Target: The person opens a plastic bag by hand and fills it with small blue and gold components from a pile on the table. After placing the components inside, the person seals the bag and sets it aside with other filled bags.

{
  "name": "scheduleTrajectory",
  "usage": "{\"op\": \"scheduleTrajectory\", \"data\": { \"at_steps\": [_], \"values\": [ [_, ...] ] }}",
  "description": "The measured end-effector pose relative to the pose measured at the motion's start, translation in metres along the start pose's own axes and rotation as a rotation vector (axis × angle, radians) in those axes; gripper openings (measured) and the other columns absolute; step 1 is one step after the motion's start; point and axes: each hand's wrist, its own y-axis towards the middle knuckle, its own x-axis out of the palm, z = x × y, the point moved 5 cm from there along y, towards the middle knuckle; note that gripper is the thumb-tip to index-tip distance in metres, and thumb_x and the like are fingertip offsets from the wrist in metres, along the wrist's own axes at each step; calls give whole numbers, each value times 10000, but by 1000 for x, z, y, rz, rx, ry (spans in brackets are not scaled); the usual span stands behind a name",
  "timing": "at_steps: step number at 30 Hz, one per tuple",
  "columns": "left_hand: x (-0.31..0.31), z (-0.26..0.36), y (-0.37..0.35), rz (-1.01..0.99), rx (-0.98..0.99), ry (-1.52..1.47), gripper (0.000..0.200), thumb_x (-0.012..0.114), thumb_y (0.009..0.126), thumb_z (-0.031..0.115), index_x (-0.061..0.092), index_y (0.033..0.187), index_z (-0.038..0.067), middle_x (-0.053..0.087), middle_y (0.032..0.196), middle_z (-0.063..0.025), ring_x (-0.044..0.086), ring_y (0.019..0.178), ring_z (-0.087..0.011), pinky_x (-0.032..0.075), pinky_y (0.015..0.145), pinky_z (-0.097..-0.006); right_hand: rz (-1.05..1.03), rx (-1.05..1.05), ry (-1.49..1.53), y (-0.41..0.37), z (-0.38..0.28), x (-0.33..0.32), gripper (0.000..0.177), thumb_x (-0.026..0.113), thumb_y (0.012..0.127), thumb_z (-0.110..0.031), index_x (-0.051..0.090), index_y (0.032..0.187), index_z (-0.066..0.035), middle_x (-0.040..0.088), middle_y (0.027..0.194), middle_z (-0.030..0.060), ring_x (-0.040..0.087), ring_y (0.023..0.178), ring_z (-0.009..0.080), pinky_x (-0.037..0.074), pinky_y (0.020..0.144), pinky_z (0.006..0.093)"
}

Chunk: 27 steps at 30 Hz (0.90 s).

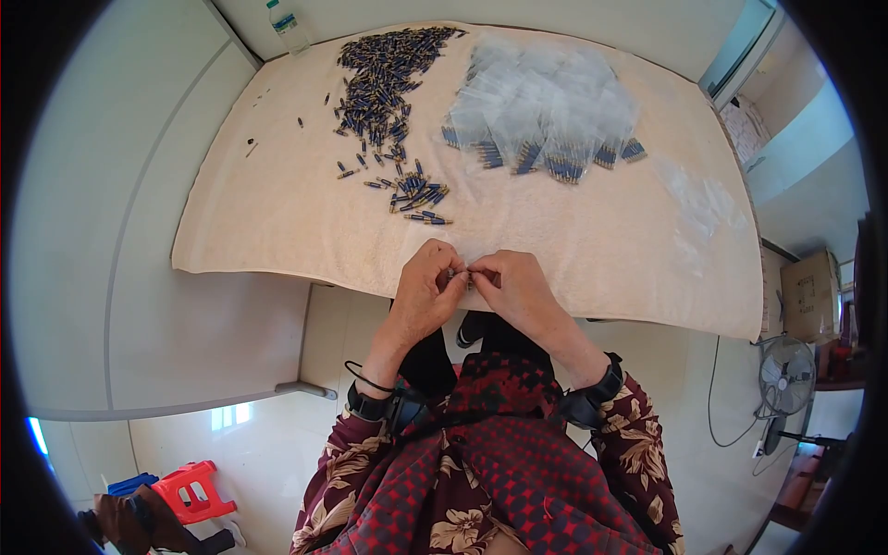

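Note:
My left hand [430, 282] and my right hand [509, 285] meet at the front edge of the cloth-covered table [277, 222]. Both have their fingers pinched together, and the fingertips almost touch. Between them shows a small bit with a brassy tint, mostly hidden by the fingers; I cannot make out what it is. Just beyond my left hand lies a small cluster of blue cylinders with brass-coloured ends [416, 192]. A few more of them [428, 218] lie side by side closest to the hands.
A large heap of the same cylinders [393, 69] spreads at the back. Clear plastic bags filled with cylinders [546, 106] are piled to its right. Flat clear bags [700, 208] lie further right. A bottle [288, 28] stands at the back left; a fan [786, 375] stands right of the table.

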Motion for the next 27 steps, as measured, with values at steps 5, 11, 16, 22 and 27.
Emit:
{"op": "scheduleTrajectory", "data": {
  "at_steps": [5,11,16,22,27],
  "values": [
    [2,0,1,8,8,11,90,623,811,-49,566,847,12,518,900,-32,472,647,-62,376,565,-216,33,-105,-147,-4,-5,-1,172,649,814,-42,694,978,-16,620,738,138,599,609,265,471,576,343],
    [3,0,0,49,27,28,96,638,787,-20,558,821,21,531,840,-82,498,585,-149,395,532,-277,66,-14,55,-10,1,-6,186,656,804,-35,690,986,-24,592,733,127,594,639,273,462,581,353],
    [3,1,0,82,41,51,95,643,779,-20,565,816,21,530,831,-86,509,596,-165,404,539,-283,67,-58,-41,-12,0,-4,184,657,802,-34,687,983,-33,591,762,122,597,663,275,460,586,356],
    [8,4,-5,222,142,108,93,647,775,-23,573,814,18,531,828,-97,533,615,-208,424,550,-298,52,-24,-83,-16,-8,-2,162,653,807,-40,693,964,-55,594,794,111,599,674,282,461,588,357],
    [9,4,-7,207,137,148,100,656,776,-21,577,826,14,538,836,-109,555,635,-241,442,559,-307,66,-13,-82,-16,-6,0,133,655,810,-45,701,932,-69,594,808,94,603,686,282,463,590,358]
  ]
}}
